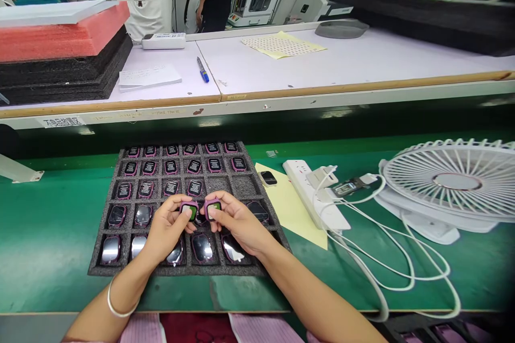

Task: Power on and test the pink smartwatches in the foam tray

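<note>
My left hand grips a purple-framed smartwatch by its edges, its screen lit partly green. Beside it, my right hand pinches a second smartwatch, also purple with a lit screen and the thumb on its face. Both are held over a dark grey foam tray divided into square compartments. In the tray's far rows sit several watches with white text on their screens. Those in the near rows, such as a dark-screened watch, reflect light. My hands and forearms cover some compartments.
Right of the tray lie yellow paper with a small watch on it, a white power strip with cables, and a white fan. A raised shelf runs behind, bearing foam stacks. People stand beyond it.
</note>
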Demonstrator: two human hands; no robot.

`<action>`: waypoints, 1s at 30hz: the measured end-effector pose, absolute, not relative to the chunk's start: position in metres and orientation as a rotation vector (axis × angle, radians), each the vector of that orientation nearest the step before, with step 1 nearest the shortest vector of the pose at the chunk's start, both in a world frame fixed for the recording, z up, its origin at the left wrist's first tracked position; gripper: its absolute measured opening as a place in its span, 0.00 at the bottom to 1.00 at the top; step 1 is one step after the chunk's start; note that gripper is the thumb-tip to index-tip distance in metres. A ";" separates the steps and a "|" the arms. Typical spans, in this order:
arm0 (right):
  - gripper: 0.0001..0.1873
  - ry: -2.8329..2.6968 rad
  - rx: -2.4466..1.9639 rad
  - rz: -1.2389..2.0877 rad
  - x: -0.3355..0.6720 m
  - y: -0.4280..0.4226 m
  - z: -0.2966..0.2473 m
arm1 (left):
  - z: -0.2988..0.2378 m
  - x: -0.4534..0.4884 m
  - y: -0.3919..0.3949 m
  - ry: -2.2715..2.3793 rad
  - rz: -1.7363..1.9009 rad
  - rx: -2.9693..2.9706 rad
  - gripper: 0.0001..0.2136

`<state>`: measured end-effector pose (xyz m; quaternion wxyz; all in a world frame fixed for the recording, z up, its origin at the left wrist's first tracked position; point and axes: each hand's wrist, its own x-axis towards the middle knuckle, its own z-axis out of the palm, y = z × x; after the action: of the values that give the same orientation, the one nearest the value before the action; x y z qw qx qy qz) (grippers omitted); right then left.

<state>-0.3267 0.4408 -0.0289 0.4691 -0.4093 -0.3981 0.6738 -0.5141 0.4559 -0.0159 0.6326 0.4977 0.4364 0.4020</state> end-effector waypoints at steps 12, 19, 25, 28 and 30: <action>0.23 -0.960 -0.989 1.630 -0.329 0.441 -0.027 | -0.019 -0.513 0.456 0.929 0.945 1.089 0.21; 0.19 -0.941 -1.029 1.629 -0.328 0.441 -0.027 | -0.018 -0.513 0.455 0.930 0.948 1.078 0.21; 0.22 -0.891 -1.041 1.632 -0.329 0.441 -0.028 | -0.016 -0.514 0.457 1.025 0.927 1.108 0.18; 0.24 -0.860 -1.027 1.648 -0.329 0.441 -0.027 | -0.012 -0.514 0.456 1.042 0.927 1.075 0.21; 0.24 -0.853 -1.023 1.651 -0.329 0.441 -0.026 | -0.011 -0.514 0.456 1.031 0.934 1.036 0.22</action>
<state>-0.3290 0.4407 -0.0261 0.4882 -0.4208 -0.3509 0.6793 -0.5143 0.4558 -0.0105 0.6470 0.4556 0.4531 0.4105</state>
